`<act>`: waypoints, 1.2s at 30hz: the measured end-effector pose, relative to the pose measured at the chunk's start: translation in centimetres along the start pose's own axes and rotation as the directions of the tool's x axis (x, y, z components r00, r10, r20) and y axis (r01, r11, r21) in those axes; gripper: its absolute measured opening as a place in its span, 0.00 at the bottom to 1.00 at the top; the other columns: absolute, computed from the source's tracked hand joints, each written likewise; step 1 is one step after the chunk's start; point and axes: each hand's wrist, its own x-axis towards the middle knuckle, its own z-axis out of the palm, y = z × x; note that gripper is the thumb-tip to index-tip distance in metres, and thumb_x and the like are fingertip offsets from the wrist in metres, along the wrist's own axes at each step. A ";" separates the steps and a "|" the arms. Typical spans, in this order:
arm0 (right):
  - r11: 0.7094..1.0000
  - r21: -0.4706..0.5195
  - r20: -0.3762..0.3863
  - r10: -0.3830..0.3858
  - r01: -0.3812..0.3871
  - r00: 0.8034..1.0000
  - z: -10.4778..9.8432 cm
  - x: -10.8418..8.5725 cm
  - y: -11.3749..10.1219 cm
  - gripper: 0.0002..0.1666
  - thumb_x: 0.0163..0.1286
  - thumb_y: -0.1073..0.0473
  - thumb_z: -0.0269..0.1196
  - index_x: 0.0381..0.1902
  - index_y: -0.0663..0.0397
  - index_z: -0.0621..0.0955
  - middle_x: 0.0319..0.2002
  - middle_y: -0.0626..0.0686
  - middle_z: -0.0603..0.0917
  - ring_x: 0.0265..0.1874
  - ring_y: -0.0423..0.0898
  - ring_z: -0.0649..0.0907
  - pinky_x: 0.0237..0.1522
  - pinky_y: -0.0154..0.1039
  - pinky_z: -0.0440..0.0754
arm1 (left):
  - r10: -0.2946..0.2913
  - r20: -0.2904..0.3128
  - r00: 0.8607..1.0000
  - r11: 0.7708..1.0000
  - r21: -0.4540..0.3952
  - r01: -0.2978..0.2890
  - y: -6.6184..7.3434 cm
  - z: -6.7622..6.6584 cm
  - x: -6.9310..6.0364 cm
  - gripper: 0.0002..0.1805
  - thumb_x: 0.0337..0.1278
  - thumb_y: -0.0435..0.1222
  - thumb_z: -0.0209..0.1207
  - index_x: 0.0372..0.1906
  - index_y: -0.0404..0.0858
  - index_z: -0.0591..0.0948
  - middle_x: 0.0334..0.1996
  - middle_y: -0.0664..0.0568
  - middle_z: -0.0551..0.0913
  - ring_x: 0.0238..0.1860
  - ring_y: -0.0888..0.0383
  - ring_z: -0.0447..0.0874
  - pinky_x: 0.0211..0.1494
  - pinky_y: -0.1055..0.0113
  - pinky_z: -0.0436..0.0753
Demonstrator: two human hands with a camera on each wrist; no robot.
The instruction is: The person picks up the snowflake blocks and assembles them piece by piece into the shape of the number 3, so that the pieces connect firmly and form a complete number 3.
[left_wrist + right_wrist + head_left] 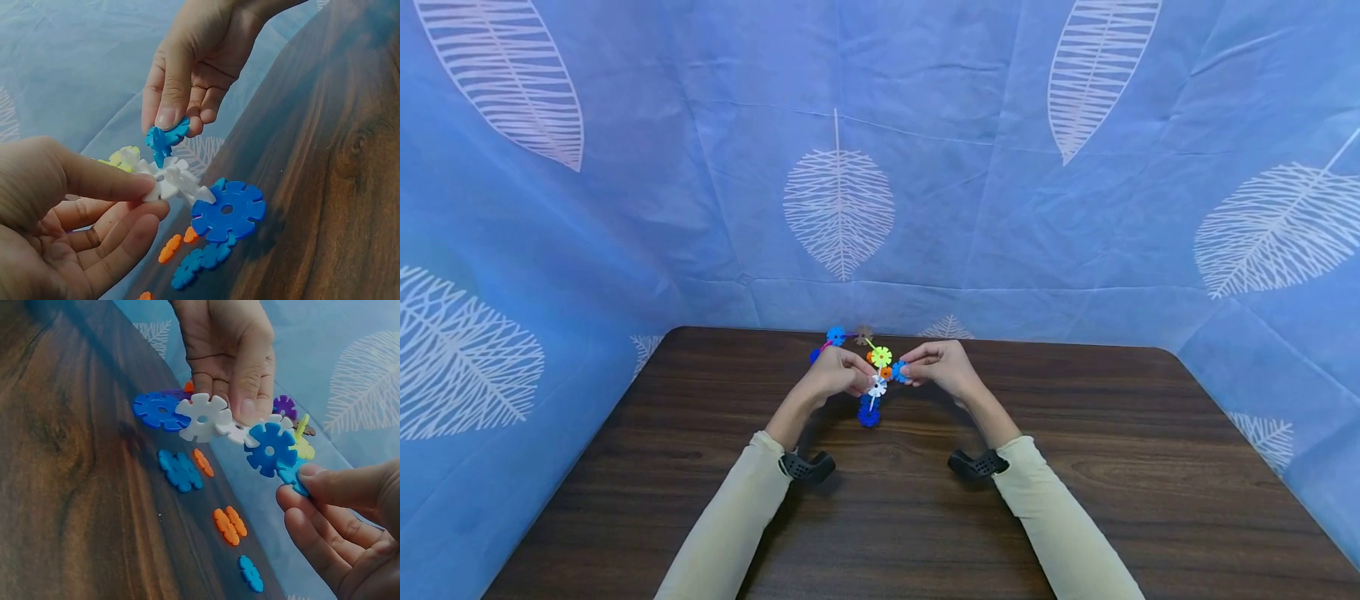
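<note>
My left hand [841, 372] pinches a white notched snowflake disc [167, 182] between thumb and fingers. It belongs to a joined chain of such discs, with a dark blue disc [160, 411] at the near end and a yellow disc [882, 357] farther along. My right hand [946, 367] pinches one of two joined light blue snowflake discs [270, 450]. In the left wrist view, the lower edge of these light blue discs meets the white part of the chain; whether they are slotted together cannot be told. Some of the chain is hidden behind the left hand.
Below the raised chain, loose orange discs [230, 525] and light blue discs [180, 470] lie on the dark wooden table [880, 517]. A blue cloth [925, 208] with white leaf prints hangs behind its far edge. Each wrist wears a black band.
</note>
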 end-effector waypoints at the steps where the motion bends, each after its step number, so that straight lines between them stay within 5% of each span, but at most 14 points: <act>1: 1.000 -0.007 0.001 0.003 -0.003 1.000 0.0 0.0 0.0 0.15 0.68 0.68 0.68 0.49 0.74 0.84 0.36 0.61 0.91 0.30 0.43 0.90 0.47 0.63 0.86 | -0.004 0.003 1.000 1.000 0.000 0.004 0.0 0.0 0.0 0.04 0.54 0.27 0.66 0.35 0.28 0.88 0.26 0.49 0.88 0.27 0.58 0.84 0.45 0.52 0.91; 21: 0.994 -0.110 0.086 0.025 -0.016 0.996 -0.8 0.2 -0.8 0.19 0.69 0.62 0.68 0.52 0.70 0.83 0.41 0.61 0.90 0.39 0.53 0.90 0.52 0.63 0.85 | -0.009 0.035 0.999 1.000 0.012 0.009 -0.2 -0.8 0.1 0.06 0.54 0.30 0.70 0.36 0.32 0.89 0.27 0.50 0.89 0.29 0.58 0.88 0.47 0.52 0.90; 27: 0.983 -0.180 0.079 0.032 -0.017 0.996 -1.8 0.6 -1.1 0.17 0.71 0.60 0.67 0.52 0.66 0.84 0.44 0.64 0.89 0.44 0.65 0.87 0.54 0.65 0.83 | -0.026 0.022 0.999 0.999 0.029 0.025 -0.4 -1.1 0.2 0.05 0.55 0.31 0.70 0.37 0.33 0.90 0.27 0.49 0.90 0.29 0.57 0.88 0.47 0.51 0.90; 32: 0.963 -0.270 0.090 0.047 -0.021 0.995 -2.7 1.4 -0.7 0.16 0.72 0.62 0.66 0.52 0.67 0.84 0.43 0.63 0.89 0.40 0.54 0.89 0.50 0.61 0.85 | -0.036 0.018 0.999 0.999 0.018 0.036 -0.3 -1.3 0.1 0.06 0.55 0.30 0.71 0.37 0.32 0.90 0.28 0.49 0.90 0.29 0.56 0.88 0.47 0.51 0.90; 36: 0.945 -0.328 0.105 0.044 -0.007 0.993 -3.0 1.7 -0.1 0.16 0.72 0.64 0.65 0.53 0.71 0.83 0.41 0.63 0.89 0.39 0.56 0.87 0.41 0.53 0.87 | -0.040 0.016 0.999 0.999 0.011 0.040 -0.2 -1.4 0.0 0.06 0.55 0.30 0.71 0.37 0.32 0.89 0.29 0.48 0.90 0.29 0.57 0.88 0.48 0.51 0.90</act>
